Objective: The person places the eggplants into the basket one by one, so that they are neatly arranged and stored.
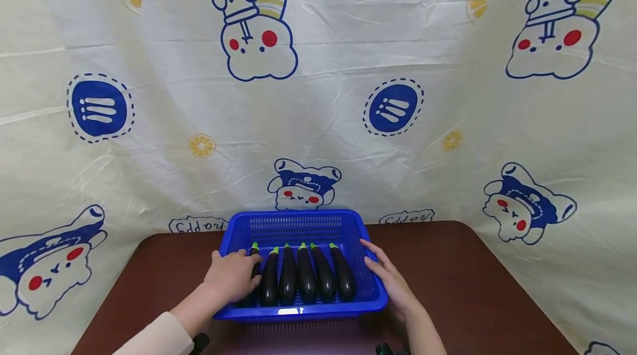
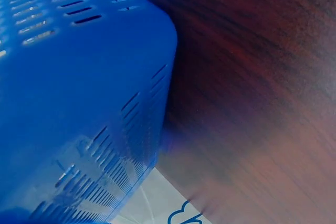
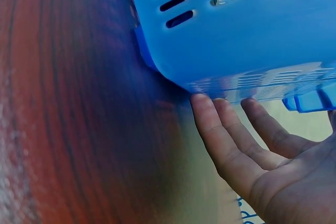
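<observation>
A blue plastic basket point(image 1: 301, 311) stands on the table and holds several dark eggplants point(image 1: 307, 277) with green stem ends, laid side by side. My left hand point(image 1: 231, 275) reaches over the basket's left rim and grips the leftmost eggplant point(image 1: 255, 258), covering most of it. On the opposite side, my right hand point(image 1: 393, 283) rests against the basket, its fingers extended. Those fingertips touch the slotted outer wall in the right wrist view. The left wrist view has the basket's outer side point(image 2: 84, 72) but not the left hand.
The dark brown wooden table point(image 1: 448, 277) extends to both sides of the basket. Behind it hangs a pale cloth point(image 1: 328, 106) printed with cartoon figures and orange slices. Small dark objects show at the bottom edge near both wrists.
</observation>
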`<control>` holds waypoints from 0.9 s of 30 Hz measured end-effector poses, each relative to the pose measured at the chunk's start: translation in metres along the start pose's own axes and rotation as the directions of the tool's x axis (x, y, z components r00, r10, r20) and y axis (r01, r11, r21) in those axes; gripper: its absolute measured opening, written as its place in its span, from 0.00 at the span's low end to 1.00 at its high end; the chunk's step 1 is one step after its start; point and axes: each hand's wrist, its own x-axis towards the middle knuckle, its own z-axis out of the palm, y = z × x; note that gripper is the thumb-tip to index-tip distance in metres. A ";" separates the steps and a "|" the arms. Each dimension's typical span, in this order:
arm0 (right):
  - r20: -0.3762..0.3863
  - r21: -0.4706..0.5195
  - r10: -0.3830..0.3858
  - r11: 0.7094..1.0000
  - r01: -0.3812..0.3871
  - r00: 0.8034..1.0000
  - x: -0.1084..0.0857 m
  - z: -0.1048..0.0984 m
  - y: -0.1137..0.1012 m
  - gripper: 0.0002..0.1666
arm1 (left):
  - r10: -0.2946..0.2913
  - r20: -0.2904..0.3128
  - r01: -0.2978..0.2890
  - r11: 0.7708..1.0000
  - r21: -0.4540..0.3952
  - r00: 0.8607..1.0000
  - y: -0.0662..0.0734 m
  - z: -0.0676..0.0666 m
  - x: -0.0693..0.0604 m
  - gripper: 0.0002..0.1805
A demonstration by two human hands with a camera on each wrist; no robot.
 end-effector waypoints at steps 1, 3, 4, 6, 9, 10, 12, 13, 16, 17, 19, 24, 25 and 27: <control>-0.001 -0.003 0.002 1.000 -0.002 1.000 0.000 0.000 0.000 0.32 | 0.001 -0.003 -0.001 1.000 0.011 1.000 0.000 0.000 -0.001 0.23; 0.006 -0.004 0.004 1.000 -0.004 1.000 -0.001 0.001 0.000 0.32 | -0.001 -0.004 0.001 0.999 0.032 1.000 0.001 0.001 -0.003 0.22; 0.012 -0.007 0.003 1.000 -0.003 1.000 -0.001 0.002 0.000 0.33 | -0.003 -0.005 0.003 0.999 0.045 1.000 0.001 0.002 -0.004 0.22; 0.026 -0.008 0.000 1.000 0.000 1.000 -0.001 0.002 -0.001 0.33 | -0.004 -0.012 0.005 0.997 0.072 1.000 0.000 0.002 -0.006 0.21; 0.032 -0.008 -0.011 1.000 0.011 0.999 -0.002 0.003 -0.001 0.33 | 0.001 -0.022 0.001 0.995 0.100 1.000 0.000 0.002 -0.008 0.20; 0.033 -0.009 -0.017 1.000 0.018 0.999 -0.002 0.004 -0.001 0.33 | 0.005 -0.023 -0.003 0.994 0.107 1.000 -0.001 0.001 -0.008 0.20; 0.031 -0.007 -0.021 1.000 0.021 0.999 -0.002 0.004 0.000 0.33 | 0.011 -0.020 -0.009 0.994 0.113 1.000 -0.001 0.001 -0.009 0.19; 0.032 -0.005 -0.022 1.000 0.022 0.999 -0.002 0.004 0.000 0.33 | 0.013 -0.016 -0.011 0.993 0.115 1.000 -0.001 0.001 -0.009 0.19; 0.042 0.003 -0.024 1.000 0.024 0.999 -0.001 0.004 0.000 0.33 | 0.013 -0.008 -0.012 0.992 0.125 1.000 -0.002 0.000 -0.009 0.18; 0.041 0.006 -0.022 1.000 0.022 0.999 0.000 0.004 0.000 0.33 | 0.015 -0.010 -0.014 0.992 0.129 1.000 -0.002 0.000 -0.008 0.18; 0.039 0.010 -0.023 1.000 0.022 0.999 0.000 0.003 0.000 0.33 | 0.020 -0.009 -0.018 0.991 0.135 1.000 -0.002 0.000 -0.008 0.17; 0.024 -0.003 -0.025 1.000 0.025 0.999 -0.002 0.000 -0.001 0.33 | 0.039 -0.013 -0.037 0.991 0.126 0.999 0.001 0.001 -0.005 0.17; 0.020 -0.011 -0.024 1.000 0.024 1.000 -0.002 -0.001 -0.001 0.33 | 0.040 -0.012 -0.038 0.992 0.119 0.999 0.001 0.001 -0.004 0.17; 0.016 -0.029 -0.022 0.999 0.022 1.000 -0.003 -0.003 -0.002 0.33 | 0.034 -0.008 -0.033 0.995 0.095 0.999 0.002 0.001 -0.003 0.18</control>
